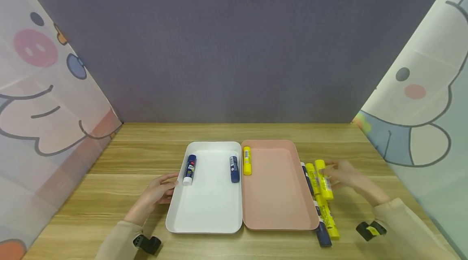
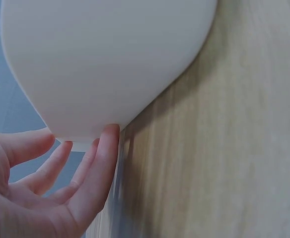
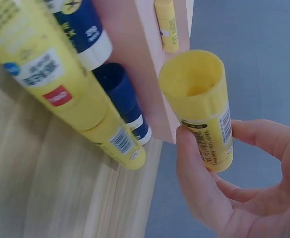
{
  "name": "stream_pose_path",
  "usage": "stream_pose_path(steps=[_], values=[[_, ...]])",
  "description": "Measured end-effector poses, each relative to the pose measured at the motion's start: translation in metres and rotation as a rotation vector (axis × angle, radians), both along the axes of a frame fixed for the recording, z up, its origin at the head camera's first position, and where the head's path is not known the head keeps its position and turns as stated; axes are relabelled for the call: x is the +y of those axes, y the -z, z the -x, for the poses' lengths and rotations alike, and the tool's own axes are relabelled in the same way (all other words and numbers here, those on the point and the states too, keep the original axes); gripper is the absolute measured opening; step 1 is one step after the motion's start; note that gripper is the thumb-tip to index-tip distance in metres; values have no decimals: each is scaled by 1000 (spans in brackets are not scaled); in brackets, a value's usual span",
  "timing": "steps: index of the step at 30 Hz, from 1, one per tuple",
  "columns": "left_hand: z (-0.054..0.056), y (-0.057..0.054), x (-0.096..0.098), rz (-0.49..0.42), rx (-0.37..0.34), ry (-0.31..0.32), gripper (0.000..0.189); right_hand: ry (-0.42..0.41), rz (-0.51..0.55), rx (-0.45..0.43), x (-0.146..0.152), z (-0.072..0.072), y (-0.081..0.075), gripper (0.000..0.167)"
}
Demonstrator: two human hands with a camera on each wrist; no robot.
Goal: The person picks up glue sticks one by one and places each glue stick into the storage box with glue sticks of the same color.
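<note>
My right hand pinches a yellow glue stick between thumb and fingers, its hollow end facing the wrist camera. It is raised over the other glue sticks right of the pink tray: a yellow one and a blue one farther back, another yellow one and a blue one nearer. At the left side of the white tray, my left hand touches the outer wall and rim with its fingertips, fingers loosely extended.
Two blue glue sticks with white ends lie in the white tray, one at the left, one at the right. A yellow glue stick lies along the pink tray's left wall. Behind the wooden table stands a grey panel.
</note>
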State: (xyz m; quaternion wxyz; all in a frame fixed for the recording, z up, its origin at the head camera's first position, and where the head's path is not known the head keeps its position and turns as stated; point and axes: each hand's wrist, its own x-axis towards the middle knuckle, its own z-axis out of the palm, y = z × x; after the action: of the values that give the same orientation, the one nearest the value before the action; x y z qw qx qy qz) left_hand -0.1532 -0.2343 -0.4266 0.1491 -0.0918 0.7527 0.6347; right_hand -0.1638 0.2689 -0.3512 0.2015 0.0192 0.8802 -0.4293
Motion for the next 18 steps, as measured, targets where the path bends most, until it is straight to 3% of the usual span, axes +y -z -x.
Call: stream_pose_path(steps=[18], values=[[2,0,-2,-2,-4,-3,48,-33,47,-31,-22,28,-5,68]])
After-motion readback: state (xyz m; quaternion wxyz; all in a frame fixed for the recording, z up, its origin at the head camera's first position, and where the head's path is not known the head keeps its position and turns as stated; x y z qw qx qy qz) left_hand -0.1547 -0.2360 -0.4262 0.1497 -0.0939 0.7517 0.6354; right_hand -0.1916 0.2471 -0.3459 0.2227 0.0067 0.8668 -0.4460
